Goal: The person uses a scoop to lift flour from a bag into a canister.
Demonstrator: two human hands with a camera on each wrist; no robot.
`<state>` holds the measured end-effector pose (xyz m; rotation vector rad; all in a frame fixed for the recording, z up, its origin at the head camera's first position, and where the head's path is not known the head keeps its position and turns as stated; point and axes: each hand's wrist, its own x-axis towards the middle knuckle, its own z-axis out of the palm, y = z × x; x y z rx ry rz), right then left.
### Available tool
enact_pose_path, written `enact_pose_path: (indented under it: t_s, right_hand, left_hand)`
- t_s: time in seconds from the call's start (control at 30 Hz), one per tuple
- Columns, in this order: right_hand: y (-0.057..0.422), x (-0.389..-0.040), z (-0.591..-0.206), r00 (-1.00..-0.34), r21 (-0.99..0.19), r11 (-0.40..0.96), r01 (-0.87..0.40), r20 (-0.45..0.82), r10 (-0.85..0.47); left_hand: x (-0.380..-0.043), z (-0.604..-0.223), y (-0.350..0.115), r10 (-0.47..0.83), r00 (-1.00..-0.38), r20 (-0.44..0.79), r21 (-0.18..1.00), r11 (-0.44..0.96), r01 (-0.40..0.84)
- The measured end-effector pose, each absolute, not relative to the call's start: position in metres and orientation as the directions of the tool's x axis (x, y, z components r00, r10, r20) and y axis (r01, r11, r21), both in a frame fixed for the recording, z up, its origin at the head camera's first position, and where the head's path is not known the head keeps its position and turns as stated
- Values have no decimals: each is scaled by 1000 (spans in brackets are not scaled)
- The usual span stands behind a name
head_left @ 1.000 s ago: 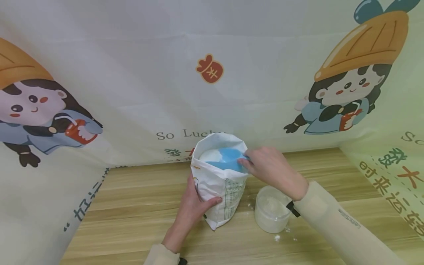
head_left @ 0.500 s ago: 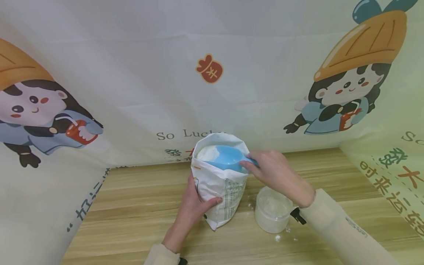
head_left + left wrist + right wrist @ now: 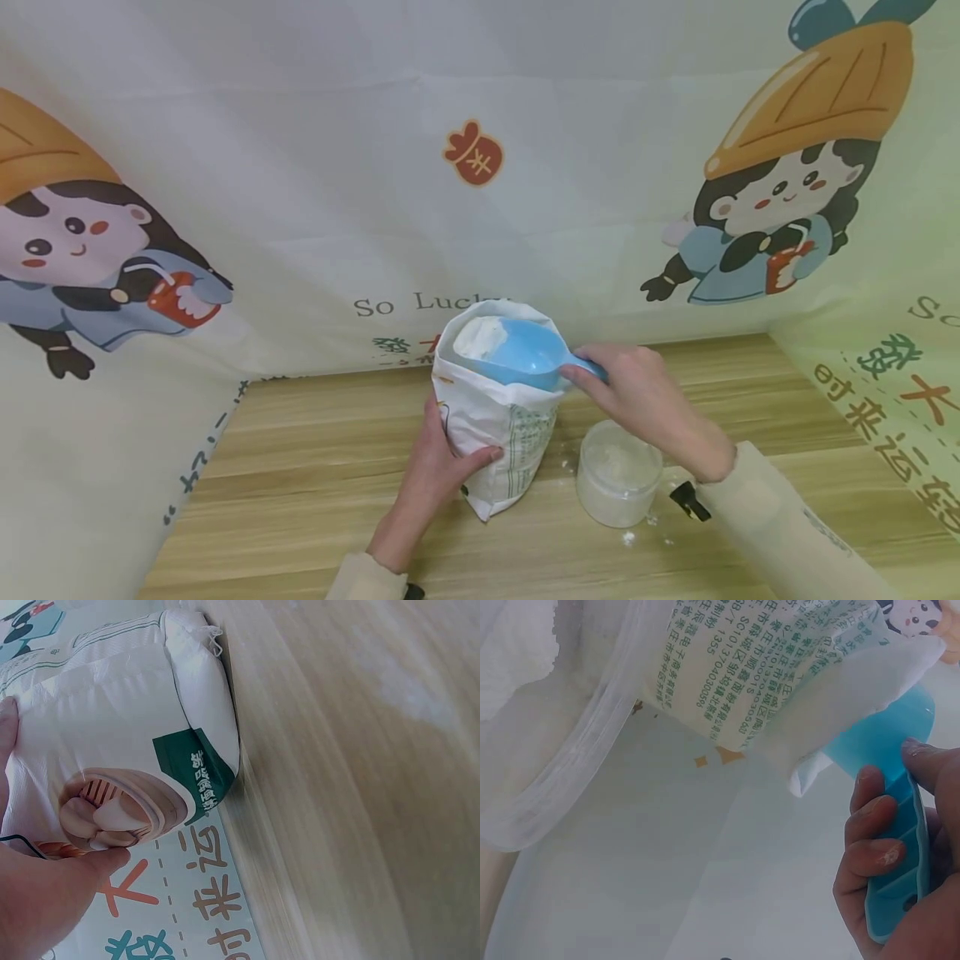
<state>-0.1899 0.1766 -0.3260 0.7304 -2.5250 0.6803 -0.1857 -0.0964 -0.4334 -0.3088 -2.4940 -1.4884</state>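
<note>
An upright white flour bag [image 3: 491,433] with its top open stands on the table. My left hand [image 3: 435,467] holds its left side, thumb across the front; the left wrist view shows steamed buns printed on the bag [image 3: 90,712]. In my right hand [image 3: 648,396] I grip a light blue scoop [image 3: 528,354] by its handle. The scoop's bowl sits in the bag's mouth, bearing white flour [image 3: 480,337]. From the right wrist, fingers and thumb show wrapped round the ridged handle [image 3: 896,877], with some flour on a finger.
A clear round tub [image 3: 618,500] with flour inside stands right of the bag, below my right forearm. Spilled flour [image 3: 628,539] dots the wooden table [image 3: 300,492] near it. A printed cloth backdrop [image 3: 337,192] rises behind and at both sides.
My right hand has drawn the scoop up and to the right, so more of its flour-laden bowl shows in the bag's mouth. The left hand and bag have stayed in place.
</note>
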Motion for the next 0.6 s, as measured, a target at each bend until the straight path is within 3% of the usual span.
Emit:
enact_pose_path:
  t_s: [0.6]
  right_hand:
    - [194,-175,-316,-726,-299,741,-601,592,-350]
  left_hand:
    - [-187,-435,-97,57,-955,292,829,483,282]
